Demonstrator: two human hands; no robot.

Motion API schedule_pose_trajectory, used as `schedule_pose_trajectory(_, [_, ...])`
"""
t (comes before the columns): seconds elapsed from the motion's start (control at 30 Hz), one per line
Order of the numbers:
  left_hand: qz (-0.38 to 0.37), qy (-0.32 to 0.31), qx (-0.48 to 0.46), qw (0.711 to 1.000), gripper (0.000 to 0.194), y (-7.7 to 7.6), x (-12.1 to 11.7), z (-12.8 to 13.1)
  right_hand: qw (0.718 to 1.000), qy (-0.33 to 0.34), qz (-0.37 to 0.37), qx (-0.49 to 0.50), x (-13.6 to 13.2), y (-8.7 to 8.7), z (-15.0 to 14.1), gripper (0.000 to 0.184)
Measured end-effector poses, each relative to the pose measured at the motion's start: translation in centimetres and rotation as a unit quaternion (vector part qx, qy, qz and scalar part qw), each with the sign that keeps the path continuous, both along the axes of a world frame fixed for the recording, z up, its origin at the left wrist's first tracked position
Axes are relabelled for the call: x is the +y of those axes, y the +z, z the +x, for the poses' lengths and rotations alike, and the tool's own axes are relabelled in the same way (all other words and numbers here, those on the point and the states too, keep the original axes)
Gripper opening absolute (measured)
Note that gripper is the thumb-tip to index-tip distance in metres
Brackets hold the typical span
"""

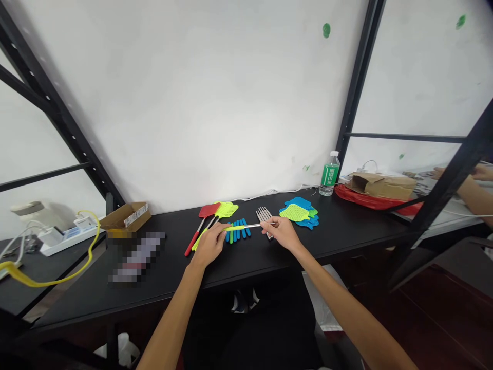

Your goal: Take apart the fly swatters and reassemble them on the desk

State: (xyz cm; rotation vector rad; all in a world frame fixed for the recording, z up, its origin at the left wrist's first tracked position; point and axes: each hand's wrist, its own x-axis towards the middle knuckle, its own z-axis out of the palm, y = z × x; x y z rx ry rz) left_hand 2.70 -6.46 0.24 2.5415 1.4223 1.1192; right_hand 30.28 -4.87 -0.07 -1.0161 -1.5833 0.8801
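Observation:
Between my two hands lies a fly swatter handle [235, 227] with a yellow-green grip and a thin metal rod. My left hand [210, 243] is closed round the grip end. The fingers of my right hand [280, 231] pinch the rod near its other end. Just beyond the handle, several blue grips and a green one [231, 235] lie in a row. Metal rods [264, 214] are fanned out by my right hand. Blue, green and yellow swatter heads [296, 211] are piled to the right. Left of centre rest complete fly swatters, one red [195, 234], others yellow-green [225, 209].
An open cardboard box [129, 218] and a pixelated item [139, 257] are on the black table [169, 272] at left, near a power strip [71, 239] and yellow cable [91, 241]. A water bottle [330, 174] stands at the back right. Another person's arm [475, 198] shows at far right.

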Motion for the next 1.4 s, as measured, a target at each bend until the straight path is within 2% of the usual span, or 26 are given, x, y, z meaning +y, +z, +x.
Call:
schedule_pose_trajectory(0.1, [0.007, 0.008, 0.019, 1.000, 0.034, 0.0, -0.2, 0.3, 0.998, 0.013, 0.036, -0.040, 0.0, 0.0, 0.0, 0.029])
schedule_pose_trajectory(0.33, [0.014, -0.012, 0.036, 0.999, 0.029, -0.4, 0.3, 0.1, 0.988, -0.014, 0.106, -0.111, -0.7, 0.6, -0.1, 0.018])
schedule_pose_trajectory(0.53, [0.008, -0.022, 0.033, 0.999, 0.029, -0.5, 0.4, -0.3, 0.974, -0.034, 0.112, -0.195, -1.3, 1.0, -0.1, 0.023])
schedule_pose_trajectory(0.7, [0.006, -0.027, 0.035, 0.999, 0.029, -0.4, 0.5, -0.4, 0.944, -0.075, 0.140, -0.290, -1.6, 0.9, -0.5, 0.032])
schedule_pose_trajectory(0.87, [0.004, -0.035, 0.034, 0.999, 0.028, -0.7, 0.7, -0.5, 0.921, -0.081, 0.157, -0.347, -1.6, 0.8, -0.5, 0.037])
schedule_pose_trajectory(1.0, [0.004, -0.036, 0.037, 0.999, 0.027, -0.7, 0.7, -0.4, 0.918, -0.076, 0.149, -0.359, -1.6, 0.8, -0.6, 0.040])
schedule_pose_trajectory(1.27, [0.007, 0.002, 0.044, 0.999, 0.026, -0.1, 0.3, 0.2, 0.938, -0.067, 0.133, -0.313, -1.4, 1.4, 0.0, 0.037])
schedule_pose_trajectory(1.33, [0.009, 0.015, 0.043, 0.999, 0.027, -0.2, 0.4, 0.2, 0.941, -0.103, 0.142, -0.288, -0.6, 1.6, 1.1, 0.034])
schedule_pose_trajectory(1.4, [0.007, 0.023, 0.045, 0.999, 0.028, -0.3, 0.5, 0.1, 0.934, -0.168, 0.156, -0.273, 0.4, 1.5, 2.5, 0.036])
